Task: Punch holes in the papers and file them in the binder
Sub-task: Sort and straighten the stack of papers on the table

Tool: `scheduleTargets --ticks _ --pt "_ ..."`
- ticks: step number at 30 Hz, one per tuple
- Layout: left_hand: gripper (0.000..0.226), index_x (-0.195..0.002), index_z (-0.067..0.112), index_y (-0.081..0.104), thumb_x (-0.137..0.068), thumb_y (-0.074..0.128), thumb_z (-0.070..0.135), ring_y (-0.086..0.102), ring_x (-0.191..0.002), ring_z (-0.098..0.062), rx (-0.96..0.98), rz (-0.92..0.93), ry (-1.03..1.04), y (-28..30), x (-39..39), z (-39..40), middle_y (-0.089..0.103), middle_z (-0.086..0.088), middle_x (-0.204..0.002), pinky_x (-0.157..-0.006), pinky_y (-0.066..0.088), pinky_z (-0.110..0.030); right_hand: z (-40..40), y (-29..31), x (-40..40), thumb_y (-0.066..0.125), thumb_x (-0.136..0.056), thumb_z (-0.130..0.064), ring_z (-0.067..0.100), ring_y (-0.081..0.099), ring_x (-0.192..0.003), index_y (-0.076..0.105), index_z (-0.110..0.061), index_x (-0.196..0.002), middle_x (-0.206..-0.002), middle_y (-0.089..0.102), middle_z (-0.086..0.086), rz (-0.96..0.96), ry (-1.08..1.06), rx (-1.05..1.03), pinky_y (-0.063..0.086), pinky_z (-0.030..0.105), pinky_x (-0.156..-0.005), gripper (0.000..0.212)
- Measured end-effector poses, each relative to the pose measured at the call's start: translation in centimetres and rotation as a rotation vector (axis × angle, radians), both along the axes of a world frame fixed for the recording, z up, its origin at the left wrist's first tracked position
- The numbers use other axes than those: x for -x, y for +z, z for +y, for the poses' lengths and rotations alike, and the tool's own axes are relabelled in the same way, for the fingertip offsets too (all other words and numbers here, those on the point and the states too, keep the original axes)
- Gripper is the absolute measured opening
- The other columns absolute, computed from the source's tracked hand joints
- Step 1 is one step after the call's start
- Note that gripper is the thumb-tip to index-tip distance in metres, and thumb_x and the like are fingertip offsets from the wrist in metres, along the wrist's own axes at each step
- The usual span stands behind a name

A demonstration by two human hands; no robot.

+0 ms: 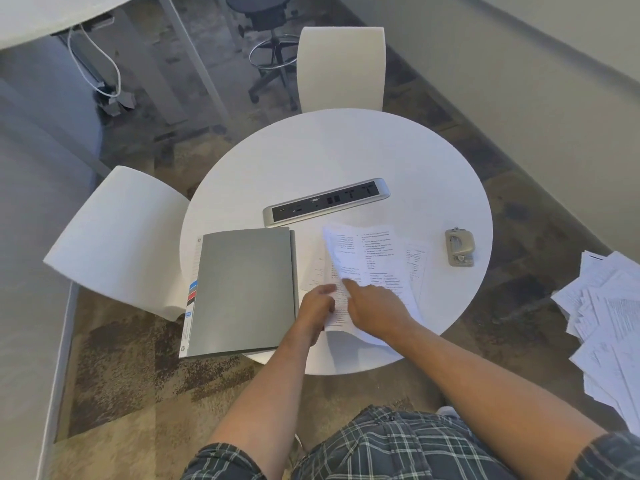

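Note:
A grey binder (244, 289) lies open on the round white table (346, 157), its cover flap to the left with coloured tabs at its left edge. To its right lies a stack of printed papers (377, 258), the top sheets lifted and curled. My left hand (317, 303) rests at the near left edge of the stack, beside the binder's spine. My right hand (374, 303) lies across the sheets and grips the lifted ones. A grey hole punch (459, 247) stands apart at the table's right side.
A silver power strip (325, 201) is set in the middle of the table. White chairs stand at the far side (341, 67) and the left (117, 237). Several loose printed sheets (609, 317) lie in a heap at the right edge of view.

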State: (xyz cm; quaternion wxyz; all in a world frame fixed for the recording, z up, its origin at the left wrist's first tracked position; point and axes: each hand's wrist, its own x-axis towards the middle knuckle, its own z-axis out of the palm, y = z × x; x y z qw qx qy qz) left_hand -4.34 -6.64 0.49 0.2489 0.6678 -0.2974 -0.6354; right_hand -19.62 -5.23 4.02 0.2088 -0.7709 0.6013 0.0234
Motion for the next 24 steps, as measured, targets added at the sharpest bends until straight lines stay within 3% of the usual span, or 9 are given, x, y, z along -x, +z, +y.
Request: scheduleTargets --ticks 2,5,8,10,13,16,19,22,24 --pt "0.033 -0.118 0.020 0.075 -0.091 0.057 0.026 0.073 -0.085 -0.025 -0.044 0.085 0.075 0.2 0.1 0.0 0.075 -0.006 -0.108 -0.068 0.055 -0.032 0.1 -0.3 -0.6 0.038 -0.105 -0.027 0.031 0.070 -0.101 0.034 -0.018 -0.156 -0.118 0.072 0.011 -0.026 0.048 -0.012 0.057 0.042 -0.084 0.051" --pt "0.040 -0.110 0.018 0.078 -0.096 0.062 0.052 0.076 -0.094 -0.024 0.021 0.070 0.102 0.4 -0.2 0.2 0.080 -0.010 -0.107 -0.086 0.058 -0.038 0.3 -0.6 -0.7 0.042 -0.104 -0.049 0.025 0.069 -0.106 0.041 -0.023 -0.153 -0.123 0.072 0.005 -0.193 0.079 -0.085 0.055 0.040 -0.092 0.056" --pt "0.015 -0.106 0.012 0.076 -0.093 0.071 0.015 0.075 -0.098 -0.031 0.114 -0.014 0.098 0.1 -1.1 0.5 0.078 -0.016 -0.112 -0.086 0.060 -0.041 0.2 -0.2 0.4 0.039 -0.100 -0.065 0.011 0.072 -0.083 0.054 -0.028 -0.147 -0.117 0.075 -0.003 -0.418 0.013 -0.176 0.054 0.036 -0.094 0.061" --pt "0.023 -0.107 0.010 0.074 -0.091 0.064 -0.004 0.075 -0.097 -0.034 0.120 -0.018 0.112 -0.2 -1.7 0.6 0.076 -0.019 -0.115 -0.086 0.062 -0.043 0.1 -0.1 1.7 0.042 -0.101 -0.063 0.009 0.073 -0.071 0.064 -0.028 -0.136 -0.112 0.076 -0.004 -0.610 -0.163 -0.190 0.057 0.033 -0.086 0.054" --pt "0.016 -0.104 0.003 0.070 -0.095 0.062 -0.006 0.075 -0.081 -0.026 0.099 0.037 0.159 0.8 -2.5 0.7 0.077 -0.014 -0.100 -0.070 0.063 -0.034 -0.6 -0.8 4.2 0.054 -0.101 -0.052 0.010 0.070 -0.093 0.063 -0.027 -0.131 -0.120 0.071 -0.006 -0.657 -0.504 -0.027 0.056 0.036 -0.090 0.040" --pt "0.016 -0.104 0.002 0.068 -0.094 0.062 -0.009 0.077 -0.072 -0.020 0.101 0.143 0.163 1.4 -3.4 0.4 0.075 -0.019 -0.108 -0.058 0.061 -0.029 -1.7 -2.1 6.7 0.059 -0.094 -0.058 0.023 0.061 -0.122 0.049 -0.020 -0.146 -0.143 0.057 0.000 -0.659 -0.784 -0.107 0.049 0.042 -0.101 0.065" --pt "0.027 -0.117 -0.004 0.066 -0.091 0.064 -0.010 0.079 -0.084 -0.024 0.108 0.257 0.102 1.7 -3.8 0.5 0.079 -0.013 -0.103 -0.067 0.064 -0.033 -2.3 -2.8 8.2 0.063 -0.087 -0.066 0.026 0.067 -0.116 0.052 -0.020 -0.145 -0.133 0.067 0.000 -0.947 -0.938 -0.406 0.052 0.046 -0.099 0.075" --pt "0.061 -0.133 0.004 0.060 -0.075 0.077 -0.003 0.071 -0.112 -0.041 0.106 0.295 0.001 1.6 -3.9 0.4 0.074 -0.019 -0.122 -0.093 0.059 -0.055 -2.0 -1.9 8.7 0.062 -0.100 -0.041 0.027 0.073 -0.108 0.063 -0.022 -0.135 -0.117 0.077 0.002 -1.257 -0.887 -0.464 0.055 0.052 -0.098 0.039" --pt "0.076 -0.137 0.016 0.053 -0.067 0.078 -0.001 0.069 -0.116 -0.040 0.138 0.251 -0.048 1.7 -3.8 0.3 0.072 -0.016 -0.127 -0.100 0.055 -0.057 -2.0 -1.6 8.9 0.065 -0.100 -0.024 0.032 0.073 -0.109 0.063 -0.018 -0.135 -0.118 0.076 0.006 -1.349 -0.869 -0.449 0.054 0.057 -0.099 0.035"
